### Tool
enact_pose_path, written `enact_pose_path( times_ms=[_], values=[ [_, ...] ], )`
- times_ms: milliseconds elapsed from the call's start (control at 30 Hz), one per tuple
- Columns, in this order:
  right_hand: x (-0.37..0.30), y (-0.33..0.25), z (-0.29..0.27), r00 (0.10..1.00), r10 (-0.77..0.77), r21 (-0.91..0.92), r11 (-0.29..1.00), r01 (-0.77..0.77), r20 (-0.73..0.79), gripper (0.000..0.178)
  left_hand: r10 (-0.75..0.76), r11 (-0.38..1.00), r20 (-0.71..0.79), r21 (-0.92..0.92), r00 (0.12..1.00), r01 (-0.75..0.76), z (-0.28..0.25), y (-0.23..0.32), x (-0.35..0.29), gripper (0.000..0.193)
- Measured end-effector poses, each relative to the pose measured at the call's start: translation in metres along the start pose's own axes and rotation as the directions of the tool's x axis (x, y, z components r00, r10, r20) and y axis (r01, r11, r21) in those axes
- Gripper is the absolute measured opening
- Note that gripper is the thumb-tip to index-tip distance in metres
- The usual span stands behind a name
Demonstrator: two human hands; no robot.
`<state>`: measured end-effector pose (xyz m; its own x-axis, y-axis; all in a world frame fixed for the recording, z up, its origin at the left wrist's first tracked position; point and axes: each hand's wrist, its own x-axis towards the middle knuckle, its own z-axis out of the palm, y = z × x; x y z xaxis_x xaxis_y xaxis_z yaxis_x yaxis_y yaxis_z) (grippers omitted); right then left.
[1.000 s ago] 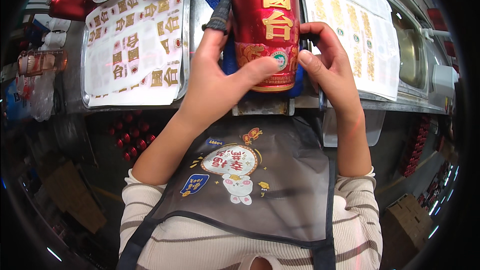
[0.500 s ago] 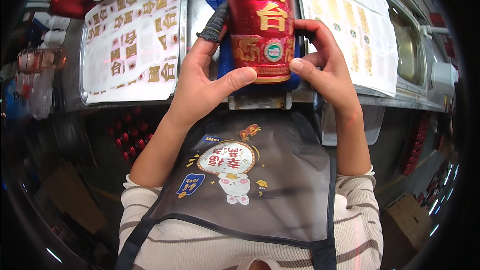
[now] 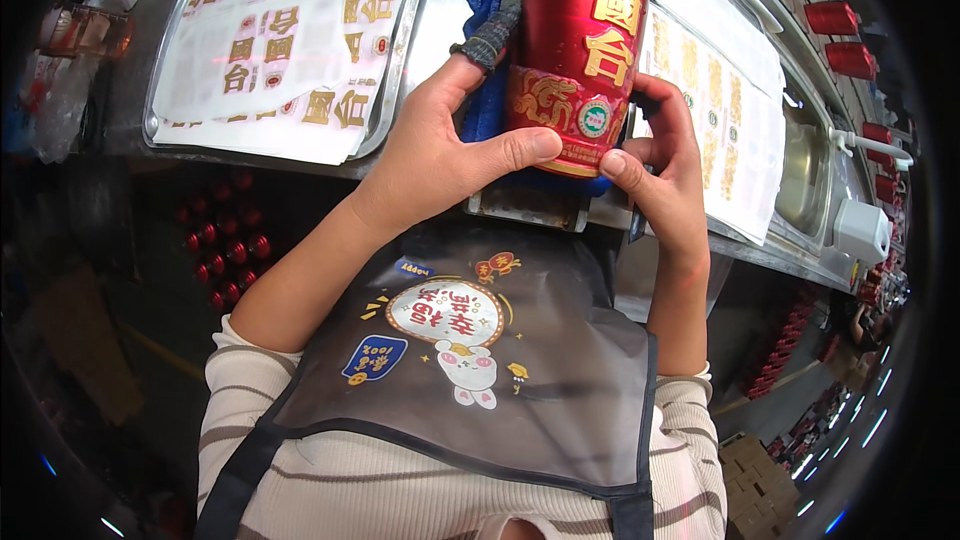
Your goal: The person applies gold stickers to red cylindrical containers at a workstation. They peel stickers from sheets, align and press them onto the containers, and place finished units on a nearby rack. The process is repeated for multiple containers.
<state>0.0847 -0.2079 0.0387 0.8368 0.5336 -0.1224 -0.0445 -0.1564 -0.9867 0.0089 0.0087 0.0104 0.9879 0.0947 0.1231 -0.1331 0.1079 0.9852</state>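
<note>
A glossy red bottle (image 3: 570, 30) with raised gold characters, a gold-patterned band and a round green-and-white mark lies on a blue cloth pad (image 3: 483, 105), its base toward me. My left hand (image 3: 440, 145) holds its left side, thumb across the lower band. A dark grey knitted cover (image 3: 490, 40) is on one finger of that hand; its fingertips are hidden beside the bottle. On the right, my right hand (image 3: 668, 165) grips near the base, thumb at the lower edge and other fingers curled at the side. A metal support (image 3: 530, 210) shows under the pad.
To the left, a metal tray (image 3: 152, 125) bears sheets of gold decals (image 3: 270, 35). More gold decal sheets (image 3: 715, 115) lie at right, beside a metal basin (image 3: 805, 170) and white container (image 3: 862, 230). Red bottles (image 3: 830, 20) line the far right; several more (image 3: 228, 245) stand below the table.
The view has turned and shifted, so the bottle now sits farther right and leans in the picture. Both hands keep about the same hold on it.
</note>
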Motion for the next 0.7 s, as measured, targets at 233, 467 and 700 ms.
enact_pose_path(
  times_ms=[233,467,700],
  values=[
    [-0.0004,0.0005,-0.0012,1.000,0.008,0.075,0.997,-0.008,-0.006,0.071,-0.040,0.991,-0.065,-0.132,0.997,0.031,-0.0024,-0.0062,-0.0014,0.072],
    [-0.0009,0.0032,0.0021,1.000,-0.014,0.031,0.999,0.014,-0.007,0.071,0.038,0.998,-0.014,-0.051,0.999,-0.038,-0.0040,-0.0089,-0.0005,0.072],
    [0.0002,-0.0021,-0.0003,1.000,-0.006,0.005,1.000,0.006,0.013,0.066,0.093,0.994,-0.009,0.061,0.996,-0.093,-0.0071,-0.0038,0.0017,0.071]
  ],
)
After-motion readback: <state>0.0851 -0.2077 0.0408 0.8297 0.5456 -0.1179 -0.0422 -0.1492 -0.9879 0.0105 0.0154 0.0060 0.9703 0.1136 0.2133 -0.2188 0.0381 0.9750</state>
